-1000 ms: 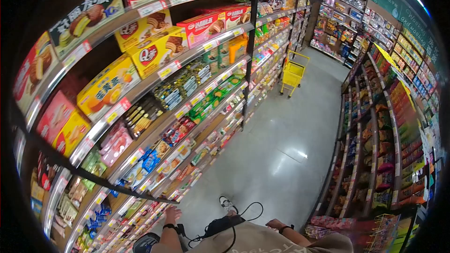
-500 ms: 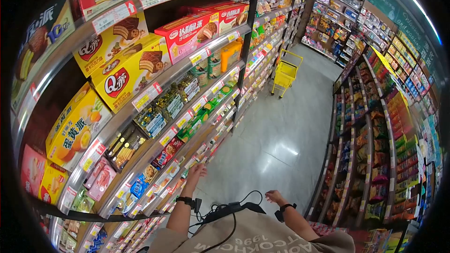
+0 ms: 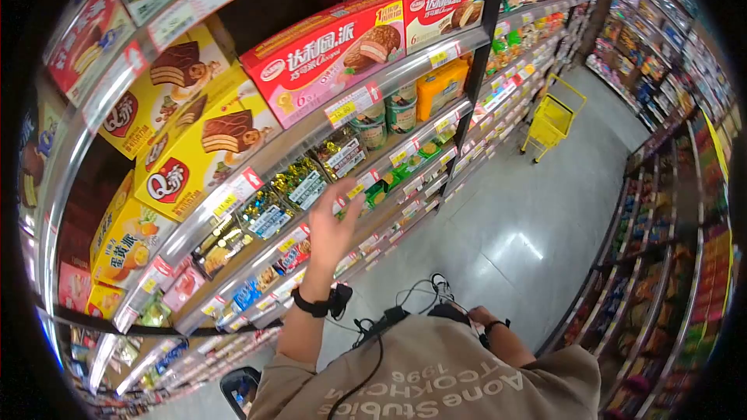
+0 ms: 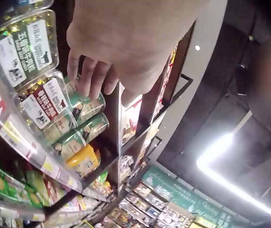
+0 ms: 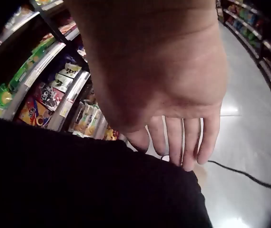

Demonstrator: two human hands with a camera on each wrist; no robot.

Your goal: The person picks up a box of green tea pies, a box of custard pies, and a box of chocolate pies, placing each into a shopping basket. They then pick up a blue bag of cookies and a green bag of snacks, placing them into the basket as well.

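My left hand (image 3: 333,225) is raised before the left shelves, its fingers loosely spread and holding nothing. Behind it in the head view are clear plastic tubs of wrapped sweets (image 3: 305,187) and green cans (image 3: 401,113). The left wrist view shows the fingers (image 4: 97,78) overlapping the green cans (image 4: 91,127), beside a clear tub with a dark red label (image 4: 42,102). Low by my body, my right hand (image 3: 484,317) hangs with relaxed fingers. In the right wrist view that hand (image 5: 173,104) holds nothing, next to dark cloth (image 5: 78,180).
Red pie boxes (image 3: 334,54) and yellow pie boxes (image 3: 210,140) stand on the shelf above. A yellow shopping cart (image 3: 554,120) stands farther along the aisle floor (image 3: 498,225). More stocked shelves (image 3: 646,264) line the right side. A black cable (image 5: 249,176) hangs near the right hand.
My left hand has risen from low by my body to the height of the tub shelf. The view has come closer to the left shelves. The right hand stays low.
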